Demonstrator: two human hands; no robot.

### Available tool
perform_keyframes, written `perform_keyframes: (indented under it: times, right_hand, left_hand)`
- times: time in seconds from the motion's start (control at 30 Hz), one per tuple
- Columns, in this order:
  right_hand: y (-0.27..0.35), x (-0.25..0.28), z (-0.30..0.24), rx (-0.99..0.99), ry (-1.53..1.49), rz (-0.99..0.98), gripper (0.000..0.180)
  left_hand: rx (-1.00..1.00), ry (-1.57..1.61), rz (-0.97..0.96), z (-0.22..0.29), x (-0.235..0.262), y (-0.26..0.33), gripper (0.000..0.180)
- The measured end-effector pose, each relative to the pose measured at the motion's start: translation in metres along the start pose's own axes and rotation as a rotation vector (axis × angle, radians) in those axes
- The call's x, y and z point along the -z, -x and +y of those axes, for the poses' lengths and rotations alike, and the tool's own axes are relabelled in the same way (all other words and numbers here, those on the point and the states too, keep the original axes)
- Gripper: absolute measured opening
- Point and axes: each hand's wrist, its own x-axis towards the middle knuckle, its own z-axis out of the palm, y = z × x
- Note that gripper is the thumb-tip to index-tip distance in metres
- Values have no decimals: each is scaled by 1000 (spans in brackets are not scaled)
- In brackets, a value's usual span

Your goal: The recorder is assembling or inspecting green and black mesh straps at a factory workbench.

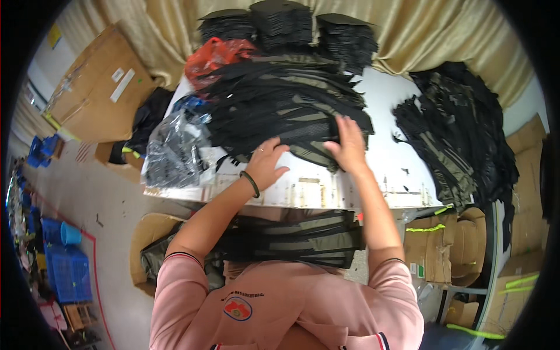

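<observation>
A wide heap of black and olive fabric pieces (280, 111) covers the middle of the white table (385, 116). At the heap's near left edge rests my left hand (269, 162), fingers spread, a dark bangle on its wrist. My right hand (349, 146) lies on the heap's near right part with its fingers stretched out. Neither hand grips anything that I can see. Across my lap, below the table edge, lies another stack of black and olive fabric pieces (291, 238).
Three dark stacks of cut pieces (280, 26) stand at the back. A red plastic bag (219, 58) and a clear bag (175, 151) lie left. More dark fabric (461, 128) hangs over the right side. Cardboard boxes (99, 87) stand around, including a box (443, 245) below right.
</observation>
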Motion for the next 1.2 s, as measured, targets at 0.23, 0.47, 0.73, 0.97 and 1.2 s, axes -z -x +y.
perform_keyframes:
  times: [0.23, 0.47, 0.73, 0.97, 1.2]
  right_hand:
    - [60, -79, -9, -148, 175, -392, 88]
    - [77, -58, 8, -40, -238, -230, 68]
    - [83, -16, -14, -961, -1636, -371, 73]
    - [93, -28, 26, -1130, -1456, -83, 32]
    - [121, 6, -40, -1203, -1509, 23, 38]
  left_hand:
    - [220, -305, -310, -21, -49, -29, 79]
    - [89, -237, -79, -41, -63, -24, 32]
    - [-343, -265, 195, 32, -5, 27, 28]
    - [-426, -217, -84, 56, -8, 98, 27]
    - [47, 306, -375, 48, 4, 111, 37]
